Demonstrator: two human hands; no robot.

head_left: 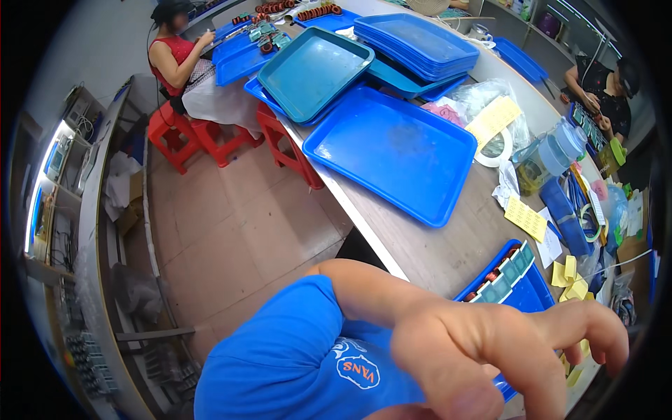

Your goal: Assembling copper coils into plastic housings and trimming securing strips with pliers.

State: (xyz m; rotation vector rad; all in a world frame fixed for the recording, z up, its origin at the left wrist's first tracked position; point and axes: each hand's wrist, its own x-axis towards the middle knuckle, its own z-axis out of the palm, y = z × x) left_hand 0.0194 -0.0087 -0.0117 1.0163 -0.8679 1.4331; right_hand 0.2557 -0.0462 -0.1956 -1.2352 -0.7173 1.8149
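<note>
My left hand (490, 357) is raised close to the camera at the lower right, blurred, its fingers apart and loosely curled with nothing in them. Its bare forearm bends back to a blue short sleeve (294, 357) at the bottom. Behind the fingers, a blue tray (525, 294) holding a row of small pale and reddish parts sits on the brown table (448, 245). My right hand is out of the picture.
An empty blue tray (392, 150), a teal tray (315, 70) and a stack of blue trays (420, 42) lie further along the table. Yellow paper slips (525, 218) and a clear water jug (553, 154) are to the right. Red stools (210, 133) stand on the floor. Two seated people (175, 56) (602, 91) work nearby.
</note>
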